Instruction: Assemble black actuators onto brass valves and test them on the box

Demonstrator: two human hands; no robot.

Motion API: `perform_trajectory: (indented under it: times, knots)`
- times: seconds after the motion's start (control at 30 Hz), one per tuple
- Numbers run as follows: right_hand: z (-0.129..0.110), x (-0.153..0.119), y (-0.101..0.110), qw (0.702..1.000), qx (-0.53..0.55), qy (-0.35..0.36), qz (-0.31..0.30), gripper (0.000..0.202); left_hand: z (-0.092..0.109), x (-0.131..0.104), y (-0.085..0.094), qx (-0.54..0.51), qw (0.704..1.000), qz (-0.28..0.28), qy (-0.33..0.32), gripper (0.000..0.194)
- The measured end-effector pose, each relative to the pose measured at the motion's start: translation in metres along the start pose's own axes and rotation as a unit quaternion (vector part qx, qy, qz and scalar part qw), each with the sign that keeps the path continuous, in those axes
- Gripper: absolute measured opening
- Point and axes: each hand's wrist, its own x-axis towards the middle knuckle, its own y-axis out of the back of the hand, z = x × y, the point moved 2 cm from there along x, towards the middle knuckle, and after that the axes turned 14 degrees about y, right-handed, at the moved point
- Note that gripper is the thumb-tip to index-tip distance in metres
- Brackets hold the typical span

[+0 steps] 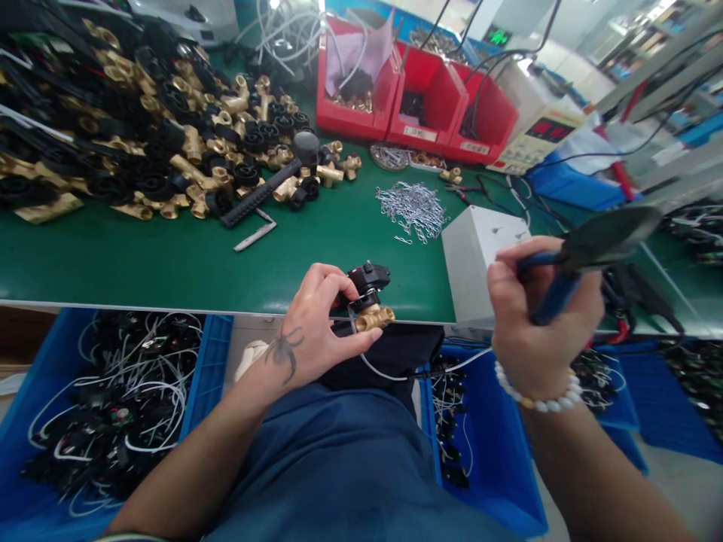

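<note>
My left hand (319, 324) grips a brass valve (373, 319) with a black housing (370, 277) on top, at the front edge of the green table. A white cable hangs from this assembly. On the right, my right hand (545, 309) is closed around the blue handles of pliers (599, 241), whose dark head points right and is blurred. It is above and beside a pale box (480, 256). Beyond the valve lies a pile of small metal clips (415, 211).
Brass fittings with black knobs (226, 128) cover the back left. Red bins (429, 98) stand at the back, beside a device with a red display (545, 132). A black bar (263, 192) lies left of the clips. Blue crates (215, 369) of cabled parts sit below.
</note>
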Motion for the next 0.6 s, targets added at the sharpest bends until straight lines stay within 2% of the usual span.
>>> perform_trajectory:
  times: [0.03, 0.07, 0.1, 0.13, 0.17, 0.2, 0.27, 0.3, 0.33, 0.37, 0.4, 0.47, 0.5, 0.53, 0.57, 0.6]
  knots:
    - [0.0, -0.001, -0.004, 0.999, 0.003, 0.007, -0.052, 0.01, 0.0, 0.0, 0.0, 0.004, 1.0, 0.0, -0.003, 0.033]
    - [0.0, -0.002, -0.009, 0.99, 0.013, 0.023, -0.14, 0.012, 0.0, 0.0, 0.0, 0.005, 1.0, 0.001, -0.006, 0.034]
    - [0.001, -0.003, -0.013, 0.972, 0.023, 0.041, -0.23, 0.013, 0.0, 0.001, 0.0, 0.005, 1.0, 0.001, -0.007, 0.034]
    - [0.001, -0.004, -0.016, 0.955, 0.031, 0.054, -0.291, 0.014, 0.0, 0.001, 0.0, 0.003, 1.0, 0.0, -0.007, 0.034]
    - [0.002, -0.004, -0.016, 0.952, 0.033, 0.057, -0.299, 0.015, 0.0, 0.001, 0.0, 0.0, 1.0, 0.0, -0.006, 0.033]
    - [0.003, -0.002, -0.013, 0.966, 0.028, 0.049, -0.252, 0.014, 0.001, 0.001, 0.001, -0.002, 1.0, -0.001, -0.005, 0.033]
    - [0.005, 0.0, -0.005, 0.997, 0.008, 0.018, -0.072, 0.011, 0.002, 0.002, 0.001, -0.001, 1.0, -0.004, -0.005, 0.031]
    - [0.006, 0.0, -0.002, 1.0, -0.004, 0.003, 0.013, 0.009, 0.003, 0.003, 0.001, 0.001, 1.0, -0.006, -0.006, 0.031]
    - [0.006, -0.001, -0.001, 0.999, -0.011, -0.001, 0.049, 0.008, 0.004, 0.003, 0.001, 0.003, 1.0, -0.007, -0.007, 0.031]
    - [0.005, -0.001, -0.003, 1.0, -0.012, 0.004, 0.027, 0.009, 0.004, 0.003, 0.001, 0.004, 1.0, -0.008, -0.007, 0.031]
    - [0.005, -0.001, -0.007, 0.999, -0.005, 0.015, -0.05, 0.012, 0.004, 0.004, 0.001, 0.005, 1.0, -0.01, -0.007, 0.031]
    - [0.003, -0.002, -0.015, 0.967, 0.019, 0.05, -0.251, 0.019, 0.003, 0.004, 0.001, 0.005, 1.0, -0.011, -0.005, 0.032]
    - [0.003, -0.002, -0.016, 0.949, 0.026, 0.064, -0.307, 0.021, 0.003, 0.004, 0.001, 0.005, 1.0, -0.009, -0.005, 0.033]
    - [0.003, 0.0, -0.015, 0.95, 0.026, 0.071, -0.304, 0.02, 0.003, 0.004, 0.001, 0.005, 1.0, -0.008, -0.005, 0.033]
    - [0.004, 0.003, -0.011, 0.967, 0.022, 0.07, -0.242, 0.018, 0.002, 0.004, 0.001, 0.004, 1.0, -0.008, -0.007, 0.033]
    - [0.005, 0.005, -0.007, 0.987, 0.015, 0.062, -0.146, 0.015, 0.002, 0.004, 0.001, 0.004, 1.0, -0.007, -0.008, 0.032]
